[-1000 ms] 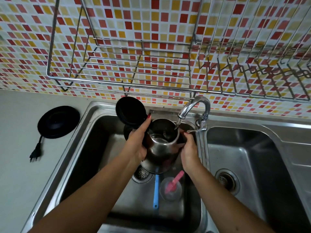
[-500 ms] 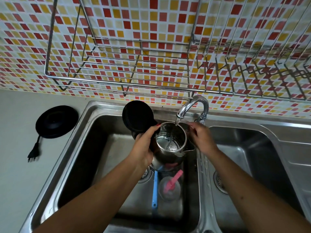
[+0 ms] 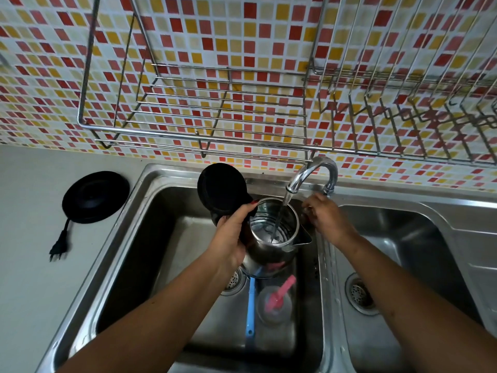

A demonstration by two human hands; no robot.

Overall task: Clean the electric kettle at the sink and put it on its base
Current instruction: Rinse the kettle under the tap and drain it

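Note:
A steel electric kettle (image 3: 269, 251) with its black lid (image 3: 222, 188) flipped open is held over the left sink basin (image 3: 172, 238). My left hand (image 3: 231, 235) grips it by the handle side. Water streams from the chrome tap (image 3: 312, 173) into the kettle's mouth. My right hand (image 3: 322, 215) is at the tap's lever just right of the kettle; the lever itself is hidden under the fingers. The kettle's round black base (image 3: 95, 196) sits on the counter to the left, its cord and plug (image 3: 57, 249) lying loose.
Under the kettle, in the left basin, lie a blue-handled utensil (image 3: 250, 305) and a clear cup with a pink utensil (image 3: 275, 302). The right basin (image 3: 403, 251) has a drain. A wire dish rack (image 3: 201, 114) hangs on the tiled wall above the sink.
My right hand left the kettle's side and went to the tap lever. Water now runs into the kettle. My left hand raised the kettle slightly under the spout.

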